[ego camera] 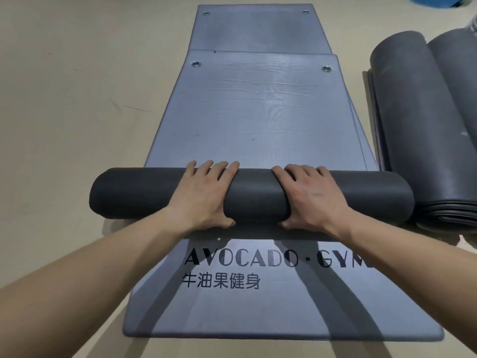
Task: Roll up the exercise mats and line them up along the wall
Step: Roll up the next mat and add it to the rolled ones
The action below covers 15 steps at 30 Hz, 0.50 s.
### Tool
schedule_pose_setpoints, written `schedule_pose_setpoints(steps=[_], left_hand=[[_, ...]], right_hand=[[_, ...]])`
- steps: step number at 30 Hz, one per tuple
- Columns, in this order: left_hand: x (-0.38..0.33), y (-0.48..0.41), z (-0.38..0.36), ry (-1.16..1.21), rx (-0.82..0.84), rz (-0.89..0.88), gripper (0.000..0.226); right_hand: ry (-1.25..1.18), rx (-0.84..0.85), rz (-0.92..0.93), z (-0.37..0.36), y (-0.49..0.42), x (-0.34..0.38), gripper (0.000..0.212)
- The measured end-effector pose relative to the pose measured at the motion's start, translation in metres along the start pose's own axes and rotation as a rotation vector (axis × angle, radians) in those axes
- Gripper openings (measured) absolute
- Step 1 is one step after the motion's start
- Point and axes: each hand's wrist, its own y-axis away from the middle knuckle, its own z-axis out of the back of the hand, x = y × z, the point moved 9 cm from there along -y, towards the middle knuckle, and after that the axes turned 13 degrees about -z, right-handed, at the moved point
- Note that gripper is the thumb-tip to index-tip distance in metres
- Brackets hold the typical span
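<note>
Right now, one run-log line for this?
left hand: grips mat roll | right hand: grips mat roll | mat roll: partial, atop Avocado Gym mat | rolled mats: right

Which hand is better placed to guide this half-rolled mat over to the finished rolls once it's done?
Right, probably. The right hand grips the half-rolled mat on the side where the finished rolls lie, just past that end. The left hand grips it farther from them.
</note>
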Motion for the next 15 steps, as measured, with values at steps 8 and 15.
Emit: schedule_pose_setpoints(steps=[8, 15], left_hand=[[0.006, -0.013, 0.019, 0.16, 0.19, -0.062, 0.109], [0.004, -0.018, -0.015, 0.506, 0.489, -0.042, 0.112]], right_hand=[[-0.149, 0.408, 0.005, 0.017, -0.013, -0.011, 0.099], [-0.013, 0.166, -0.054, 0.0, 0.033, 0.006, 0.131]])
